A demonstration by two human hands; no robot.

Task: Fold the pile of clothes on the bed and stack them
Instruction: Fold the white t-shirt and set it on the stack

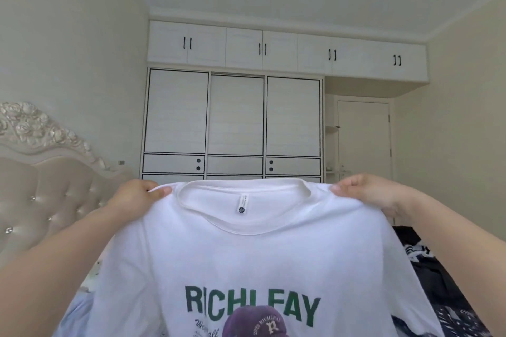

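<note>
White cotton fills the lower half of the view: a t-shirt [262, 249] is held up in the air, spread wide and facing the camera, with its round neckline at the top and a small label just inside the collar. Green block letters run across the chest above a purple cap print, and the lower part of the shirt runs out of the frame.

The left hand [137, 194] pinches the shirt at one shoulder seam, thumb on the near side of the cloth and fingers curled behind it. The right hand [364, 191] pinches the other shoulder the same way, so the fabric stretches taut between the two hands.

Below and to the right of the shirt, a heap of dark clothes [435, 282] lies on the bed, partly hidden by the right forearm. A strip of pale blue bedding [79, 309] shows at the lower left. A padded headboard [49, 200] with carved roses along its top stands at the left. Behind the shirt is a white wardrobe [232, 117] with black-edged sliding doors and upper cupboards, and a closed door [364, 139] stands to its right.
</note>
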